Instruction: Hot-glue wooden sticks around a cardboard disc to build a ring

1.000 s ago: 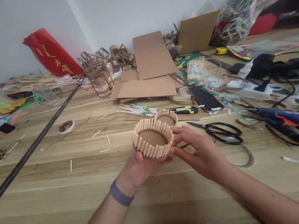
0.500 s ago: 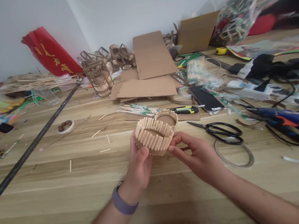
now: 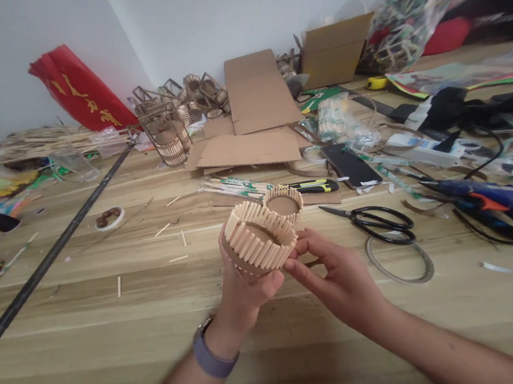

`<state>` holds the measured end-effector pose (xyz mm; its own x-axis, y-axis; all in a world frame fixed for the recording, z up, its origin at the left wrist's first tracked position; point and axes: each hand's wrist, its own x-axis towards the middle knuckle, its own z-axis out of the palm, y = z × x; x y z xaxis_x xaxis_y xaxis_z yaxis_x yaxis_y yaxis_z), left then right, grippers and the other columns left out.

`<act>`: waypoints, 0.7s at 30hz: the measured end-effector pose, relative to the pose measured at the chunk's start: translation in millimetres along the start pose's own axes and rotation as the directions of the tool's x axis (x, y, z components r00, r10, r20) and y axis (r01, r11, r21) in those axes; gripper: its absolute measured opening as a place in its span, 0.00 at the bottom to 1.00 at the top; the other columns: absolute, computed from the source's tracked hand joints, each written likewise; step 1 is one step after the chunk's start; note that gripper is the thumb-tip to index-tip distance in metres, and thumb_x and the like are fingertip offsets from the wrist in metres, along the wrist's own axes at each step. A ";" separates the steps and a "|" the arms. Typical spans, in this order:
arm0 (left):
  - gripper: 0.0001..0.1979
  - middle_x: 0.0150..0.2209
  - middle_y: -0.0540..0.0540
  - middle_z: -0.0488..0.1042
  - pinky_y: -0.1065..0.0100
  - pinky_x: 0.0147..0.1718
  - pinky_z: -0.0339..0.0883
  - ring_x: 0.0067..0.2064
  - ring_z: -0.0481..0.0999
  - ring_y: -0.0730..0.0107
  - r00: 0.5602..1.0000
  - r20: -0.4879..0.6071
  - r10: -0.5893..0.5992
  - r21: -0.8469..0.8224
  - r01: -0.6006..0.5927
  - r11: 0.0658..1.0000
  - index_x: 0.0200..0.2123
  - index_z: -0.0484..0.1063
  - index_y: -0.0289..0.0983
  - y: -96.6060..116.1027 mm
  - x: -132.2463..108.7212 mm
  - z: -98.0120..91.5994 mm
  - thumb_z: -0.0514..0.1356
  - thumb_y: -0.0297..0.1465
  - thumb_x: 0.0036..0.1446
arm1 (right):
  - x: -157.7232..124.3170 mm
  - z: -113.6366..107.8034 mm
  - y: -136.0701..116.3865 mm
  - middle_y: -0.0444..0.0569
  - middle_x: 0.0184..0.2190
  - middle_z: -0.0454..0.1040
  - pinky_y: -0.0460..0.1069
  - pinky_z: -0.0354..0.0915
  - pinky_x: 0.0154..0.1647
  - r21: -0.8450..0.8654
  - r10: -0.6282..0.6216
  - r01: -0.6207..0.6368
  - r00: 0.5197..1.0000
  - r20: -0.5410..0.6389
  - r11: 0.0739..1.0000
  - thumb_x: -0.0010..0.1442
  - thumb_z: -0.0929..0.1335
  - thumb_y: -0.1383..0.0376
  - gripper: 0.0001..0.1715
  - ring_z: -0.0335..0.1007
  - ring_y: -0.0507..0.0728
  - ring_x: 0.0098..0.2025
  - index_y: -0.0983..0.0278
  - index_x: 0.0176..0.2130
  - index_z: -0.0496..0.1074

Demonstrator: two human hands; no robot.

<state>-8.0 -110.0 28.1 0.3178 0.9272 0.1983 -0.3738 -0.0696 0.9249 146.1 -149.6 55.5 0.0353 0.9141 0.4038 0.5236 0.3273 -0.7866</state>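
Observation:
A craft piece point(image 3: 264, 247) made of two round cardboard bases ringed with short wooden sticks is held above the wooden table. The larger ring is nearer me, and the smaller ring point(image 3: 283, 205) lies beyond it. My left hand point(image 3: 245, 291) grips the larger ring from the left and below, its thumb under the near edge. My right hand point(image 3: 330, 270) pinches the lower right edge of the same ring with thumb and fingertips. Past the piece lie a yellow-black cutter point(image 3: 315, 186) and packaged sticks point(image 3: 237, 187).
Black scissors point(image 3: 383, 222), a tape roll point(image 3: 401, 267), a blue glue gun point(image 3: 504, 203) and a phone point(image 3: 352, 165) lie to the right. A black rod point(image 3: 56, 253) crosses the left side. Cardboard point(image 3: 248, 149) and several stick-ringed pieces point(image 3: 169, 143) stand behind.
The craft piece has tilted, opening its rings more to view. My left thumb has shifted right along the near edge. The camera view has moved slightly.

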 end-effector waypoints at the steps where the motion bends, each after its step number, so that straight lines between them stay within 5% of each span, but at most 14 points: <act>1: 0.39 0.52 0.39 0.73 0.49 0.56 0.63 0.54 0.72 0.48 1.000 0.011 0.010 0.013 -0.010 1.000 0.59 0.57 0.40 1.2 0.2 0.8 0.70 0.37 0.45 | -0.2 0.2 0.0 0.48 0.31 0.77 0.54 0.65 0.44 0.004 0.002 -0.002 1.000 -0.001 1.000 0.61 0.66 0.60 0.10 0.73 0.58 0.38 0.59 0.28 0.68; 9: 0.18 0.48 0.43 0.76 0.54 0.55 0.65 0.52 0.74 0.53 0.978 0.197 0.075 0.148 -0.105 0.983 0.46 0.74 0.39 15.7 5.5 5.0 0.66 0.35 0.51 | -1.2 0.9 -1.5 0.48 0.33 0.78 0.60 0.62 0.52 0.033 0.001 0.000 1.000 -0.011 0.999 0.60 0.67 0.61 0.09 0.74 0.60 0.41 0.59 0.27 0.68; 14: 0.20 0.46 0.42 0.76 0.53 0.54 0.64 0.50 0.74 0.51 0.991 0.072 0.114 0.254 -0.129 0.959 0.46 0.73 0.38 11.3 6.2 0.1 0.67 0.36 0.48 | -2.0 1.0 -0.7 0.48 0.37 0.79 0.62 0.58 0.57 0.053 -0.008 0.008 1.000 -0.011 0.999 0.60 0.68 0.60 0.09 0.74 0.60 0.46 0.59 0.28 0.71; 21: 0.23 0.45 0.47 0.77 0.55 0.53 0.66 0.49 0.74 0.56 0.993 -0.047 0.107 -0.057 -0.110 0.992 0.45 0.73 0.42 4.6 10.8 -7.2 0.70 0.41 0.45 | 4.0 -12.7 0.3 0.50 0.47 0.78 0.60 0.60 0.57 0.084 0.046 -0.037 0.994 -0.098 0.996 0.64 0.64 0.58 0.11 0.71 0.61 0.52 0.56 0.40 0.75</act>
<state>-12.5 -97.6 32.2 0.2350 0.9305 0.2808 -0.4551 -0.1499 0.8777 157.2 -148.8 62.9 0.1424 0.9002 0.4115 0.4483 0.3119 -0.8377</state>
